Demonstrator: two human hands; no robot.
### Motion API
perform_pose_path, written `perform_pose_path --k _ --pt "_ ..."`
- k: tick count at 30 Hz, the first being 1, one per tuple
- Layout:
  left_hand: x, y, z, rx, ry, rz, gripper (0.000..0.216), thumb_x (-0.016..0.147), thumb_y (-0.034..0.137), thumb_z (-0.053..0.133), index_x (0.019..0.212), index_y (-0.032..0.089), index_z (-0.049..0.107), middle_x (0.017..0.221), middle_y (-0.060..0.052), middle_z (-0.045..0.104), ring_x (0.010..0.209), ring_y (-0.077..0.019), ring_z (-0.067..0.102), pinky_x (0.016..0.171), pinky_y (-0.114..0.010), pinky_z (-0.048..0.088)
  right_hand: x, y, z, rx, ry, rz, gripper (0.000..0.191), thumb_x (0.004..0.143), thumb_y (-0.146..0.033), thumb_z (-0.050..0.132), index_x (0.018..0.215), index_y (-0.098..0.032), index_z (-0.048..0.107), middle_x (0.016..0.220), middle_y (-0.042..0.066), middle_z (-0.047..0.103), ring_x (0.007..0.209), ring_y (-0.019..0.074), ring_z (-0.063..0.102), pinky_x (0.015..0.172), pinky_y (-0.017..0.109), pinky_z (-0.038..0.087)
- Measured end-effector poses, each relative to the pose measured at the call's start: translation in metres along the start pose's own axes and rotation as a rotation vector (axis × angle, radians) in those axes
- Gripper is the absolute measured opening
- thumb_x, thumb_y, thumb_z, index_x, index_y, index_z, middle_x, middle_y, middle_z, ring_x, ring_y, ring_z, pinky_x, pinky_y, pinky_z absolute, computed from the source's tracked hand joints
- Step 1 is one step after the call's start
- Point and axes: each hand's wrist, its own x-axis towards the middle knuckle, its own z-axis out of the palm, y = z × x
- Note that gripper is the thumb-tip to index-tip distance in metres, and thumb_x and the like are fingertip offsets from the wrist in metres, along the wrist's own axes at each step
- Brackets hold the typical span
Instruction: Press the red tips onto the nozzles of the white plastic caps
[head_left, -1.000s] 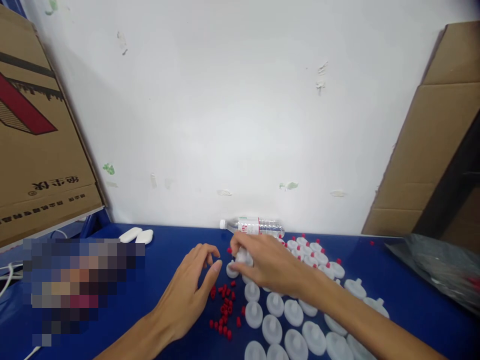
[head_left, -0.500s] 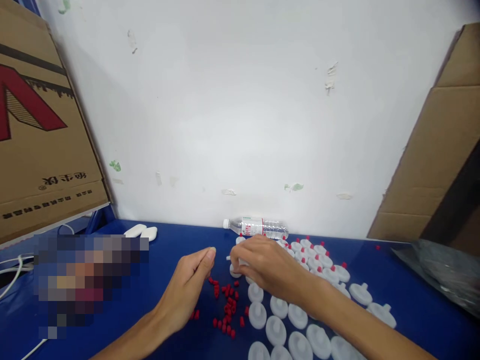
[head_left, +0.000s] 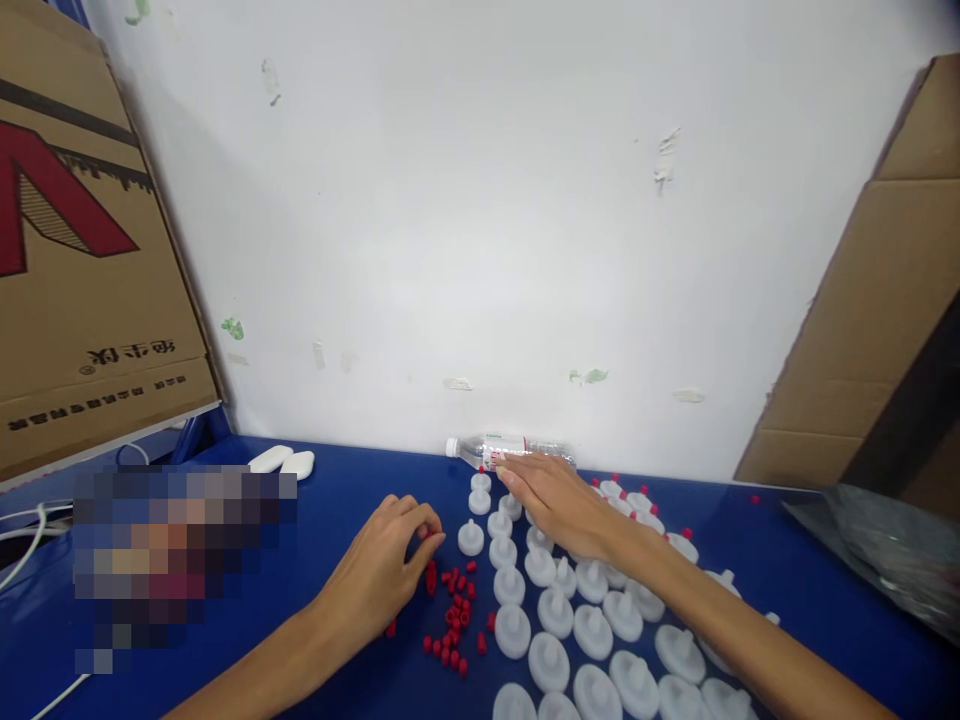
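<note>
My left hand (head_left: 394,550) is closed in a pinch at the left edge of a loose pile of small red caps (head_left: 459,605). A bit of red cap (head_left: 425,532) shows between its thumb and forefinger. My right hand (head_left: 551,497) reaches palm down over the far rows of white round discs with short spouts, its fingers stretched out. What lies under its fingers is hidden. Bare-spouted discs (head_left: 551,660) stand in rows near me, and one disc (head_left: 471,537) sits closest to my left hand. Several discs (head_left: 646,512) beyond my right forearm wear red caps.
A clear plastic bottle (head_left: 480,450) lies along the wall behind my right hand. Two white rounded items (head_left: 298,465) rest at the left back, near a blurred patch. A grey plastic bag (head_left: 870,545) and cardboard (head_left: 840,330) are at right; a printed carton (head_left: 90,300) is at left.
My right hand has moved back and right from the nearer discs, and its fingers have straightened; the white disc it held is no longer visible in it. My left hand has turned into a pinch beside the caps.
</note>
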Motion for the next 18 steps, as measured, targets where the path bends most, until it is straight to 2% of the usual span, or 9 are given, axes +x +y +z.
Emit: perform_pose_path --k 4,7,15,18 --pt "0.001 -0.001 0.001 0.024 -0.022 -0.005 0.018 0.099 0.020 0.049 0.091 0.022 0.066 0.090 -0.003 0.065 0.090 -0.0258 0.056 0.082 -0.038 0.041 -0.002 0.008 0.004 0.007 -0.080 0.040 0.059 0.110 -0.055 0.018 0.149 -0.028 0.053 0.156 0.003 0.052 0.147 0.0300 0.042 0.121 0.059 0.024" --pt "0.001 0.000 0.001 0.038 -0.028 -0.014 0.016 0.097 0.018 0.051 0.094 0.021 0.066 0.089 -0.004 0.066 0.091 -0.0263 0.057 0.081 -0.039 0.043 -0.003 0.008 0.005 0.003 -0.095 0.060 0.060 0.109 -0.056 0.016 0.147 -0.029 0.055 0.155 0.004 0.053 0.146 0.0306 0.043 0.121 0.061 0.020" --pt "0.000 0.008 -0.004 0.039 -0.030 -0.011 0.027 0.102 0.026 0.043 0.089 0.021 0.066 0.085 -0.005 0.067 0.087 -0.0262 0.058 0.080 -0.040 0.043 0.005 -0.008 -0.006 -0.066 -0.105 -0.050 0.054 0.111 -0.048 0.019 0.133 -0.028 0.064 0.139 0.004 0.065 0.133 0.0249 0.053 0.120 0.051 0.024" --pt "0.000 0.009 -0.006 0.030 -0.005 -0.014 0.030 0.104 0.027 0.038 0.091 0.022 0.065 0.087 -0.006 0.068 0.088 -0.0267 0.058 0.082 -0.041 0.043 0.016 -0.016 -0.007 -0.111 -0.138 -0.088 0.055 0.110 -0.048 0.021 0.131 -0.026 0.066 0.129 0.009 0.070 0.127 0.0284 0.057 0.116 0.055 0.027"
